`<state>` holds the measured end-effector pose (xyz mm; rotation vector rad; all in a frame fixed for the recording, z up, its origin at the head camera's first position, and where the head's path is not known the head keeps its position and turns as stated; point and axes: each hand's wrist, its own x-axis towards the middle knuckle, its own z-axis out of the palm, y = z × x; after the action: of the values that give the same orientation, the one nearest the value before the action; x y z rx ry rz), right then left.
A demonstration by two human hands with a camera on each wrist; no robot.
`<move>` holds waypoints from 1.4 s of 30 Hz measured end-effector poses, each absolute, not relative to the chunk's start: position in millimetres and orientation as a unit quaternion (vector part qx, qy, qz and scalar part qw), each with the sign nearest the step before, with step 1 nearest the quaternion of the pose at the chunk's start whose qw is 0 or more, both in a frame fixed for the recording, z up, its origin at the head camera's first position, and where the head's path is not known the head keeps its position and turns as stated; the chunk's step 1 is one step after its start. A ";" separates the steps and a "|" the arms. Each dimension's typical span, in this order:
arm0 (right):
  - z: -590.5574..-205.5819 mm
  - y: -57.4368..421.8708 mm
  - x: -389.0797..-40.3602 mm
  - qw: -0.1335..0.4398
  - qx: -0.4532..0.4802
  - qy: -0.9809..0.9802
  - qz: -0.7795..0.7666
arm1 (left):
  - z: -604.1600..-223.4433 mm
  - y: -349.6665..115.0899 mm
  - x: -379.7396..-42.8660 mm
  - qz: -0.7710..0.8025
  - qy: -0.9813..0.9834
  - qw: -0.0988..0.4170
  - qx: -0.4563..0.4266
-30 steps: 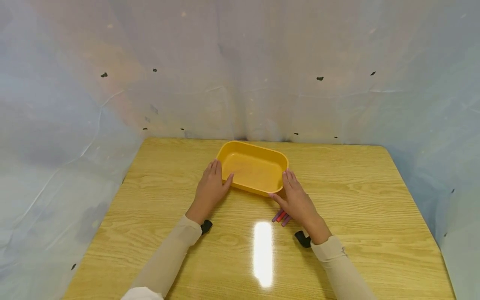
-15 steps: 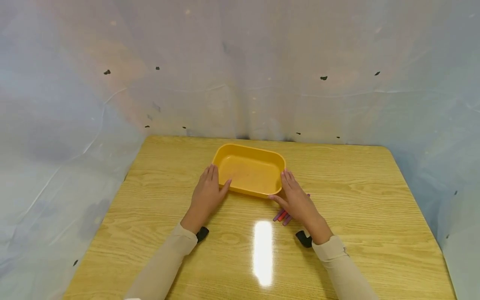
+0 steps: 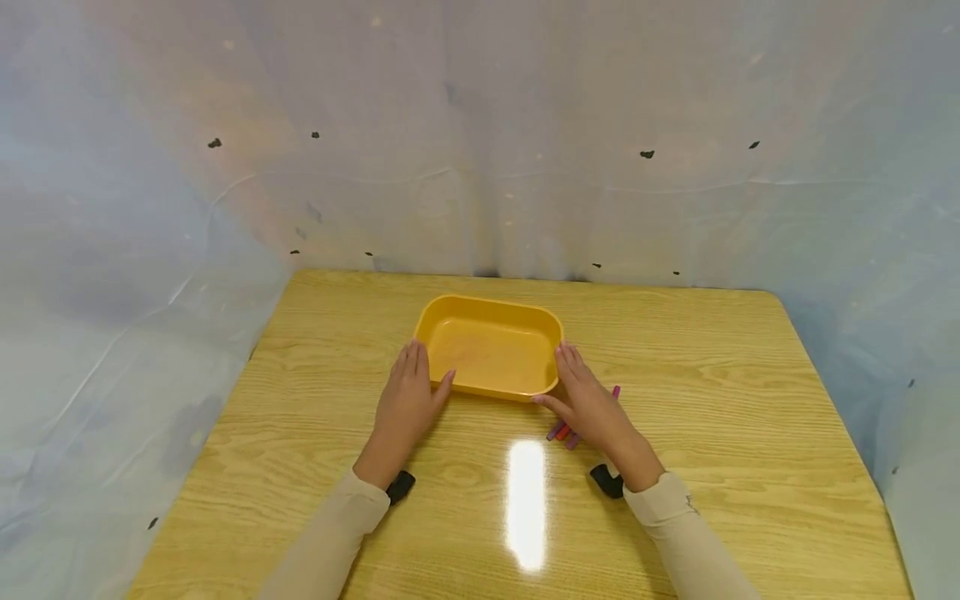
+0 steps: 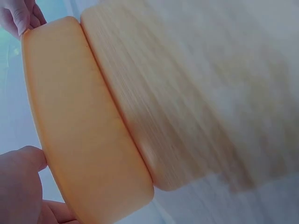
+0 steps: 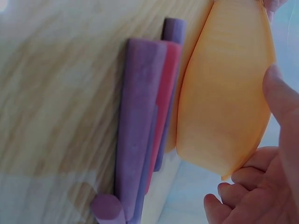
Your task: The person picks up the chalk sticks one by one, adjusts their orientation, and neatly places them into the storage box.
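A yellow rectangular tray (image 3: 491,358) with rounded corners sits on the wooden table, nothing lying inside it. My left hand (image 3: 407,400) holds its near left corner, thumb against the front wall and fingers along the side. At the near right corner my right hand (image 3: 591,408) holds it likewise; the right wrist view shows the thumb at the rim and fingers curled round the corner. Several purple and red sticks (image 5: 140,126) lie together on the table beside the tray, partly hidden under the right hand in the head view.
The wooden table (image 3: 697,375) reaches back to a pale hanging sheet (image 3: 480,142) with dark spots, which also encloses both sides. A bright light reflection (image 3: 527,504) shows on the near tabletop. Black straps (image 3: 606,481) sit at the wrists.
Both hands have shifted the tray a little to the left and nearer, turning it slightly straighter. The left hand moved most. More of the sticks shows beyond the right hand.
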<state>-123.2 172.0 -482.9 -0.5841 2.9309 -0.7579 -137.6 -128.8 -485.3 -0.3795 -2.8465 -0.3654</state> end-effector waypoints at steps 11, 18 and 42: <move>-481.4 169.6 -119.4 0.039 -0.195 0.946 -0.257 | -487.3 -131.9 -125.7 -0.141 -0.974 0.128 -0.121; -482.6 168.9 -113.9 0.037 -0.201 0.945 -0.254 | -489.3 -136.4 -115.2 -0.152 -0.975 0.114 -0.114; -485.3 169.9 -94.9 0.021 -0.207 0.941 -0.268 | -484.3 -136.4 -84.3 -0.157 -0.976 0.109 -0.102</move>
<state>-94.9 169.9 -485.3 -0.6408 2.9164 -0.8299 -84.3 -136.4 -484.3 -0.3011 -2.8708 -0.4631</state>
